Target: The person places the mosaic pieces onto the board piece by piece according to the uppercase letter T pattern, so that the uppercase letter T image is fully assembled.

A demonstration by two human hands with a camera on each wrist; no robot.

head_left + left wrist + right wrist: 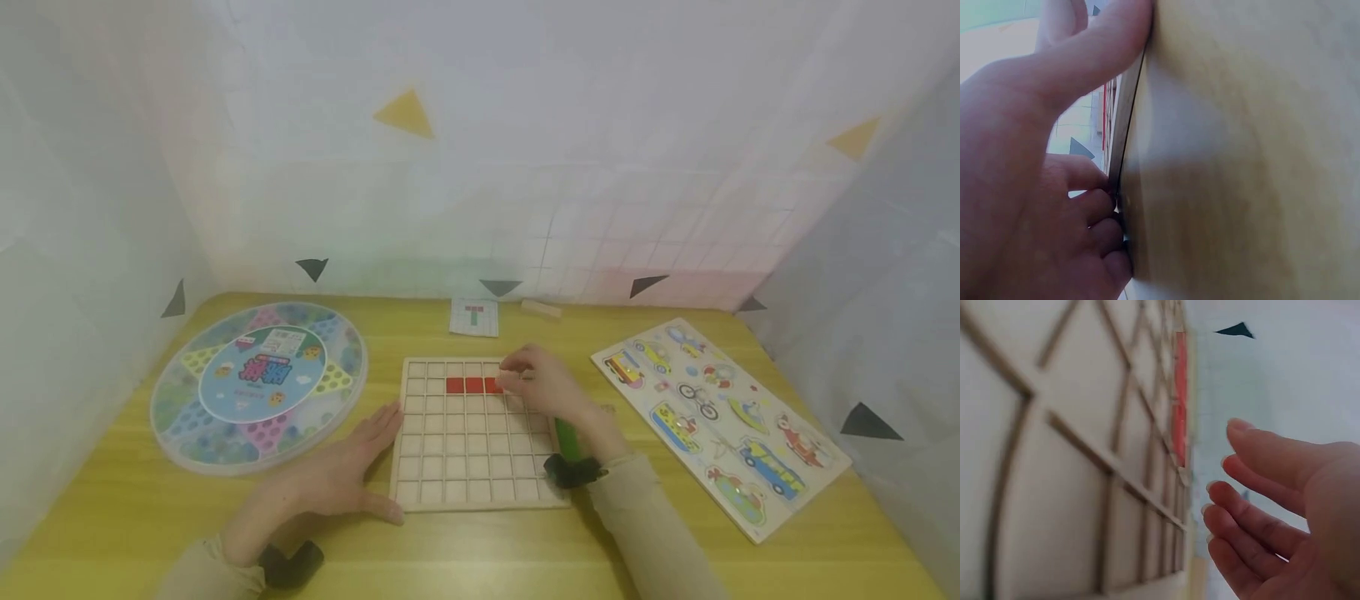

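Unclenched left fingers [384,419] touch the board [477,445]; empty right fingers [1254,515] hover beside red squares [474,385].

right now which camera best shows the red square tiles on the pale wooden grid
The head view: it shows three red square tiles from above, the rightmost partly behind the right hand. The right wrist view gives a narrow red strip; the left wrist view, a thin red sliver.

Light is hazy; the grid [1066,500] blurs up close.
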